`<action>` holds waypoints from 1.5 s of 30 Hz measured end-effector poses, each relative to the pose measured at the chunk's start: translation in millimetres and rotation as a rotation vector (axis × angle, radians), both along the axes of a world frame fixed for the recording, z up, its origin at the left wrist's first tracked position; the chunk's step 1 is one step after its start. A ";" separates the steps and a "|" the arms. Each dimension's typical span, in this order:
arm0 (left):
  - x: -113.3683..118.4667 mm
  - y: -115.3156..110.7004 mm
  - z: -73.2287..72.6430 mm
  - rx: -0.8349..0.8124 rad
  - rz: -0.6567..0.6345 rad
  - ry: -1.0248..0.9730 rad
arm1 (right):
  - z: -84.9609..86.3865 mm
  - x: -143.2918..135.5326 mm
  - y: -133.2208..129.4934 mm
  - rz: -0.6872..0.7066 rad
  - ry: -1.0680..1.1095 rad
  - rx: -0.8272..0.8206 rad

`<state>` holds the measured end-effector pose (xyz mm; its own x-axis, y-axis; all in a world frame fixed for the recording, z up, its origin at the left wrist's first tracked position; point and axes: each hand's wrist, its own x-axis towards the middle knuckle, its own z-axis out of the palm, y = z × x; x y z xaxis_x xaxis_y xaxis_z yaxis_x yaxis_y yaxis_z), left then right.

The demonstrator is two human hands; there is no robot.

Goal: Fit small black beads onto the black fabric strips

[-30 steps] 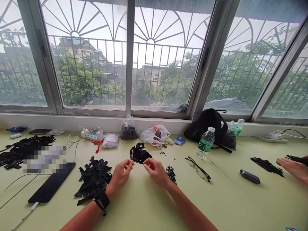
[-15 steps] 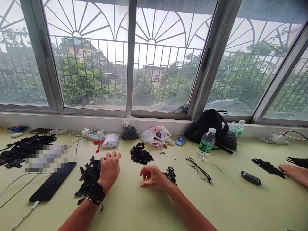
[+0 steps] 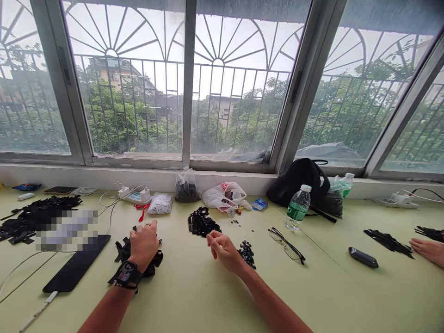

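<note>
left hand (image 3: 144, 245) over black strips (image 3: 122, 250), grip hidden, right hand (image 3: 225, 251) curled beside small black pieces (image 3: 247, 253), pinch unclear

Black strips (image 3: 152, 266) heaped loosely; dark round pieces (image 3: 246, 253) clustered.

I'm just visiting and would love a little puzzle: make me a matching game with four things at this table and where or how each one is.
Things:
1. Left hand
2. Right hand
3. Front bottle
4. Flat black device

Places or states:
A. Joined to a white cable
B. Beside the pile of small dark pieces
C. Wearing a green label
D. Over a heap of black strips

Right pairs: 1-D, 2-B, 3-C, 4-A
</note>
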<state>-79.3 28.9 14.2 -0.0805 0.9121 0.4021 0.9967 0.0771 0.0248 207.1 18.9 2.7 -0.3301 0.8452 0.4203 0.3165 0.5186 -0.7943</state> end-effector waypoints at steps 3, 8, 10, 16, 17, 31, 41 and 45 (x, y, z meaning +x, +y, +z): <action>6.2 -1.0 8.8 0.113 -0.051 -0.075 | 3.7 2.7 0.9 -0.107 0.039 0.054; 18.5 0.2 11.7 0.238 -0.251 -0.312 | 4.0 12.1 2.6 -0.275 0.107 0.151; 22.9 1.0 8.4 0.272 -0.345 -0.411 | 4.2 14.5 2.0 -0.371 0.148 0.212; 35.6 -0.1 -0.1 0.262 -0.508 -0.619 | 10.6 21.2 5.6 -0.511 0.174 0.283; 37.9 -1.0 -0.7 0.247 -0.527 -0.645 | 11.7 23.8 7.9 -0.533 0.185 0.274; 66.6 -16.2 -7.6 0.028 -0.726 -1.062 | 9.4 66.2 23.7 -0.925 0.219 0.196; 68.2 -19.3 -6.8 0.027 -0.776 -1.172 | 9.2 71.8 27.4 -0.819 0.131 0.247; 69.4 -12.2 -14.1 0.000 -0.746 -1.271 | 10.9 69.7 32.2 -0.797 0.132 0.364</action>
<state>-9.9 16.8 0.0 0.1069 0.9000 0.4225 0.1140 -0.4333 0.8940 276.9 51.1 13.6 0.3703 0.6096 0.7009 0.6092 0.4102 -0.6787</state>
